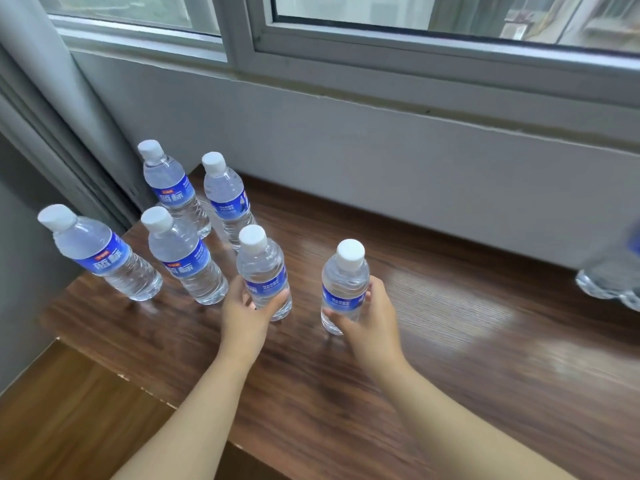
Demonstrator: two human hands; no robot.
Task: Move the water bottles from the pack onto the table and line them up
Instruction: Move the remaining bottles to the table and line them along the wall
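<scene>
Six upright water bottles stand on the wooden table (pixel 450 341) below the window (pixel 381 29), largest things first. At twelve o'clock of the group sit two rear bottles (pixel 169 188), at nine o'clock two more (pixel 104 254). A blurred pack (pixel 613 271) shows at three o'clock, at the frame's edge. The left hand (pixel 244 315) grips the left front bottle (pixel 265 271) low down; the right hand (pixel 370 317) grips the right front bottle (pixel 344 285), fingers wrapped around its label.
</scene>
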